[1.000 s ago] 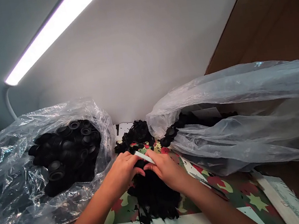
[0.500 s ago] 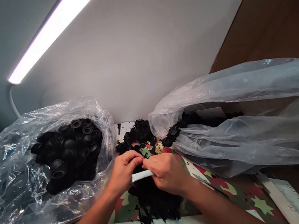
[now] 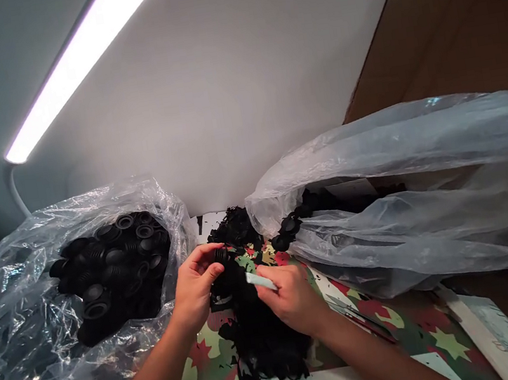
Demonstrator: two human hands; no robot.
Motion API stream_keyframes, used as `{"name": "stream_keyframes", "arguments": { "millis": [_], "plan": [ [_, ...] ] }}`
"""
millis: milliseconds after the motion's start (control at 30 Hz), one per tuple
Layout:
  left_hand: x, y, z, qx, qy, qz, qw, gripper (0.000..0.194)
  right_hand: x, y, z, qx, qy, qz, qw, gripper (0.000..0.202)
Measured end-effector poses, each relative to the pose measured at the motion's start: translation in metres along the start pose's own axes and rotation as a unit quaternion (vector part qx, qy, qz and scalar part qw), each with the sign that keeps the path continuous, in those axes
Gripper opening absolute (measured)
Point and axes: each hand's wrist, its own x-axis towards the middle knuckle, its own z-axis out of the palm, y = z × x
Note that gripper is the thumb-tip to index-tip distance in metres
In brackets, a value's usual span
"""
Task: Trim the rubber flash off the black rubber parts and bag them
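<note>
My left hand (image 3: 195,286) grips a small black ribbed rubber part (image 3: 221,256) between thumb and fingers. To its right, my right hand (image 3: 290,293) is closed around a white stick-like tool (image 3: 261,280), whose tip points toward the black part; its kind I cannot make out. Below and between both hands lies a heap of black rubber scraps (image 3: 272,348). At my left, a clear plastic bag (image 3: 21,272) lies open with many similar black ribbed parts (image 3: 113,257) inside.
A second translucent bag (image 3: 411,242) opens from the right, with black pieces (image 3: 289,229) at its mouth. A camouflage-patterned sheet (image 3: 409,319) covers the table. Behind stands a brown cardboard flap (image 3: 440,25); a tube lamp (image 3: 84,63) hangs at upper left. Tweezers-like tools (image 3: 361,317) lie by my right forearm.
My hands have moved apart, and the black ribbed part now shows in my left hand. The white tool in my right hand has turned, its tip now angled up and left.
</note>
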Motion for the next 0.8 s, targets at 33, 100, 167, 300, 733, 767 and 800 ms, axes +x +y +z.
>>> {"name": "stream_keyframes", "arguments": {
  "millis": [33, 100, 167, 300, 733, 767, 800],
  "plan": [
    [-0.001, 0.000, 0.000, 0.017, -0.008, 0.010, 1.000, 0.046, 0.001, 0.001, -0.002, 0.016, -0.001, 0.006, 1.000, 0.033],
    [-0.002, 0.000, 0.000, 0.044, -0.027, 0.018, 0.999, 0.038, 0.003, 0.002, -0.003, 0.037, 0.003, 0.005, 0.999, 0.036],
    [-0.005, 0.002, 0.000, 0.066, -0.040, 0.020, 0.997, 0.034, 0.003, 0.001, -0.002, 0.052, 0.018, 0.005, 0.998, 0.025],
    [-0.010, 0.007, 0.001, 0.157, -0.040, 0.044, 0.986, 0.028, 0.005, -0.002, -0.004, 0.088, 0.056, 0.024, 0.994, 0.021],
    [-0.020, 0.013, 0.007, 0.082, -0.079, 0.006, 0.993, 0.032, -0.001, 0.003, 0.008, -0.011, 0.094, -0.097, 0.991, 0.020],
    [-0.020, 0.013, 0.009, 0.068, -0.062, -0.006, 0.996, 0.032, -0.002, 0.004, 0.008, -0.048, 0.095, -0.114, 0.988, 0.022],
    [-0.021, 0.013, 0.011, 0.057, -0.047, -0.018, 0.997, 0.034, -0.002, 0.004, 0.008, -0.082, 0.092, -0.122, 0.985, 0.023]
  ]
}}
